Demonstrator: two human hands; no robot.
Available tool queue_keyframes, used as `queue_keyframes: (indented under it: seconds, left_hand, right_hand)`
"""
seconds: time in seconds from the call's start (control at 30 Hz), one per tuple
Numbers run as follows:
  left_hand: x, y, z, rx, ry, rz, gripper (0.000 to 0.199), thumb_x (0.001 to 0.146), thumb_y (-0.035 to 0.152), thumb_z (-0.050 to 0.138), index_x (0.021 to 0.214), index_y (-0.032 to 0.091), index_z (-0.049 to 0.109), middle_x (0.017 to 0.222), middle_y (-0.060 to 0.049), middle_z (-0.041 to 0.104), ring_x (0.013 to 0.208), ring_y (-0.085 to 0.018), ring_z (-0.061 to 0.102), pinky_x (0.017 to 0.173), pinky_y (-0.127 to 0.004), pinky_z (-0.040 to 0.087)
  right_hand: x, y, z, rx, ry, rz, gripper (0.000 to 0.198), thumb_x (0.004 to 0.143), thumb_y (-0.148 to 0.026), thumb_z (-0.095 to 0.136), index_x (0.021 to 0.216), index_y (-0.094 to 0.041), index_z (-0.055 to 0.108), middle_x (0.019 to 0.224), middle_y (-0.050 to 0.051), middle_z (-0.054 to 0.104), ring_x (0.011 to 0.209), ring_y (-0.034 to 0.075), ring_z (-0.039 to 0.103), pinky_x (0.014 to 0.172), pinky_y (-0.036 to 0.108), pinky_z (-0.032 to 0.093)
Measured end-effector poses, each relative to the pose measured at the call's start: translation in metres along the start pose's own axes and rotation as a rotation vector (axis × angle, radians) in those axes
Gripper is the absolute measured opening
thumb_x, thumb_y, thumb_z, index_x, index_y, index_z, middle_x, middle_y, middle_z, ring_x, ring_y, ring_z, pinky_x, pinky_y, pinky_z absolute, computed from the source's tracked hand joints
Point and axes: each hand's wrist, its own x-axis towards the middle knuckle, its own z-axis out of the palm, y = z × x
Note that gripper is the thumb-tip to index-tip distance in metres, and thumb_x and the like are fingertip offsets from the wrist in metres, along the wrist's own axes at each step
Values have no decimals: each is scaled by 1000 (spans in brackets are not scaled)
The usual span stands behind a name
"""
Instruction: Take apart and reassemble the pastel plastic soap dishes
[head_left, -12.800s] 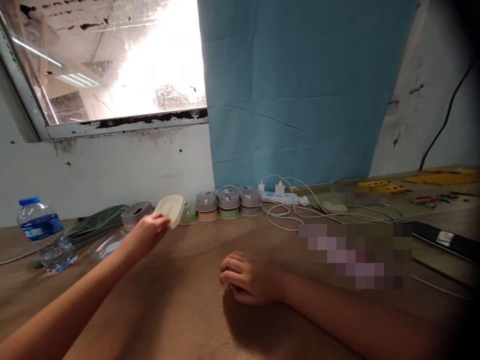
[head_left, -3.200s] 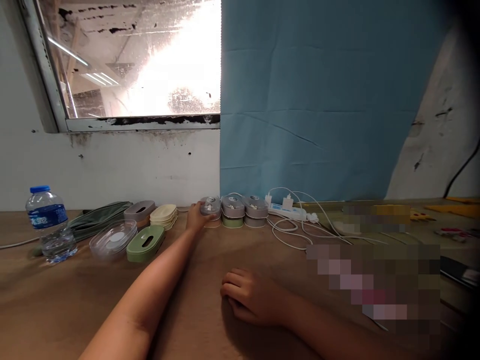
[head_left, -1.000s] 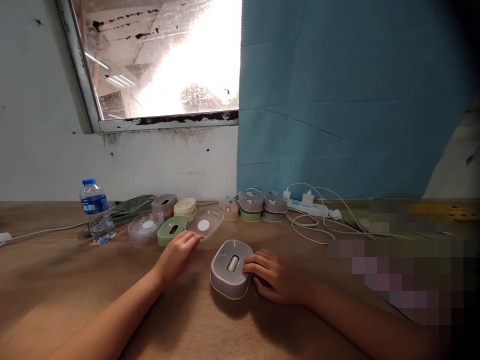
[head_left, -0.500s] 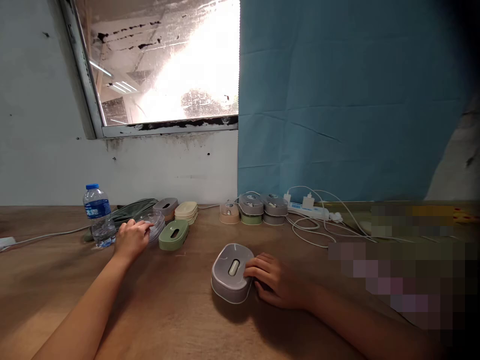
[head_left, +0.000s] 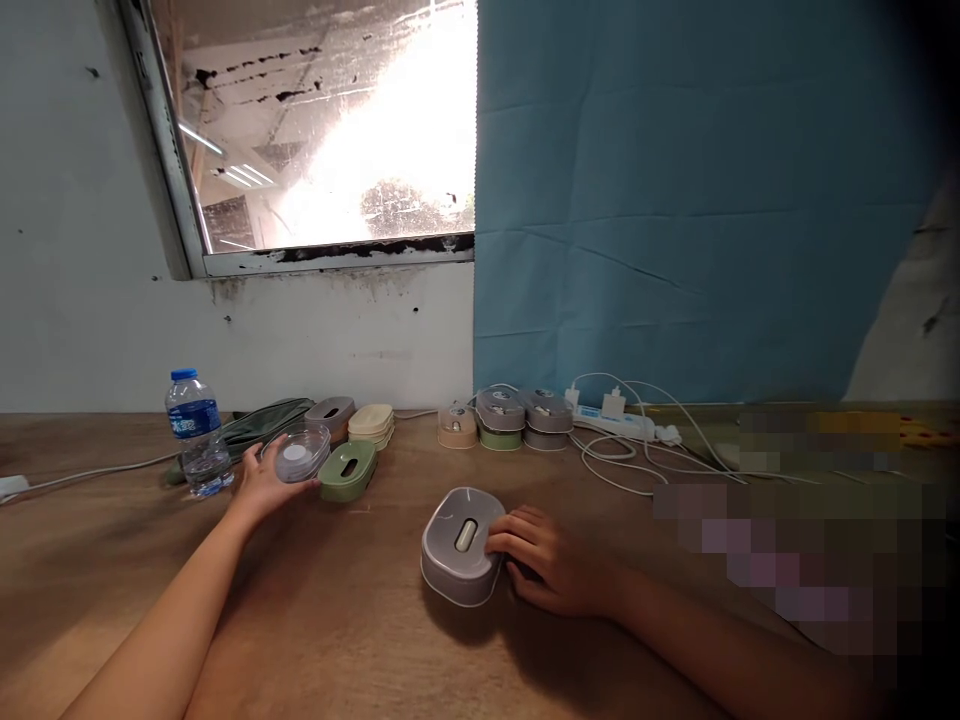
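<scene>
My left hand (head_left: 266, 487) is spread around the near left side of a stack of round-cornered clear plastic lids (head_left: 302, 453), its thumb stretched toward a green oval tray with a slot (head_left: 349, 471). Whether the fingers press on the lids, I cannot tell. At the centre front, a grey oval box with a glossy clear cover (head_left: 450, 570) sits on the table, a pale capsule-shaped piece showing in its middle. My right hand (head_left: 547, 562) grips its right edge, fingers on the top rim and thumb low at the side.
Behind the lids are a grey oval piece (head_left: 330, 413) and stacked cream ones (head_left: 372, 424). A water bottle (head_left: 196, 430) stands left, beside a dark pouch (head_left: 262, 425). Several covered boxes (head_left: 501, 420) line the back, near a power strip (head_left: 615, 424) with loose cables.
My left hand has shifted from over the clear lids to their near left side and spread its fingers and thumb. My right hand and the grey box stay put.
</scene>
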Motion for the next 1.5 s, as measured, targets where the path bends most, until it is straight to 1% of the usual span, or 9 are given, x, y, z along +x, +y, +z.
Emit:
queue_keyframes:
  seconds: [0.1, 0.27, 0.73, 0.9, 1.0, 1.13, 1.2, 1.3, 1.5]
  left_hand:
    - [4, -12, 4, -104, -15, -11, 110, 48, 57, 70, 138, 23, 17, 135, -16, 21, 128, -37, 26, 99, -44, 33]
    - [8, -22, 2, -127, -34, 57, 95, 54, 43, 72, 134, 20, 25, 128, -16, 36, 122, -37, 35, 96, -45, 35]
    - [11, -32, 14, -239, 63, 135, 100, 50, 44, 73, 133, 21, 24, 129, -21, 39, 118, -44, 39, 89, -55, 39]
    - [2, -11, 9, -226, 290, 134, 94, 59, 59, 61, 132, 17, 21, 130, -21, 30, 123, -42, 30, 94, -57, 32]
    - [-14, 16, 2, -160, 421, 328, 71, 72, 56, 50, 126, 14, 31, 128, -18, 33, 123, -35, 31, 99, -51, 27]
    - [-31, 42, 4, 18, 101, 787, 33, 79, 37, 48, 109, 24, 53, 118, -8, 50, 115, -27, 42, 101, -44, 26]
    - [-33, 45, 11, 46, -90, 885, 30, 81, 28, 45, 108, 26, 56, 113, -6, 56, 110, -25, 47, 99, -42, 30]
    - [-31, 45, 22, -49, -198, 860, 34, 81, 20, 42, 111, 25, 57, 114, -7, 57, 106, -23, 51, 94, -36, 38]
    - [-28, 41, 31, -178, -216, 812, 33, 82, 17, 39, 109, 22, 58, 112, -7, 56, 103, -22, 53, 92, -34, 42]
  right_hand:
    - [0, 0, 0, 8, -3, 0, 29, 76, -10, 43, 102, -16, 54, 98, 10, 59, 85, 19, 52, 78, 33, 40]
    - [-1, 1, 1, 12, -7, 2, 29, 76, -9, 43, 102, -16, 53, 98, 10, 59, 86, 19, 52, 79, 33, 40]
    - [1, -1, -1, 21, -36, 68, 33, 73, -8, 44, 104, -17, 53, 103, 10, 57, 89, 20, 52, 80, 35, 40]
    - [0, -1, -1, 27, -52, 95, 34, 72, -9, 46, 104, -17, 53, 104, 10, 57, 90, 21, 52, 81, 34, 40]
    - [0, 0, 0, 29, -49, 95, 34, 72, -9, 45, 104, -18, 53, 104, 10, 57, 91, 20, 52, 83, 34, 40]
    - [0, 0, 1, 20, -50, 99, 34, 72, -9, 46, 104, -18, 53, 104, 9, 56, 91, 20, 53, 83, 34, 40]
    - [0, 0, 1, 22, -43, 98, 34, 72, -9, 46, 104, -18, 53, 104, 9, 56, 92, 21, 52, 83, 35, 40]
    - [1, -1, 0, 25, -41, 97, 34, 72, -9, 46, 104, -18, 53, 104, 9, 57, 93, 21, 52, 84, 35, 40]
    - [0, 0, 1, 19, -55, 147, 34, 72, -9, 48, 104, -18, 53, 106, 10, 56, 92, 21, 52, 82, 35, 42]
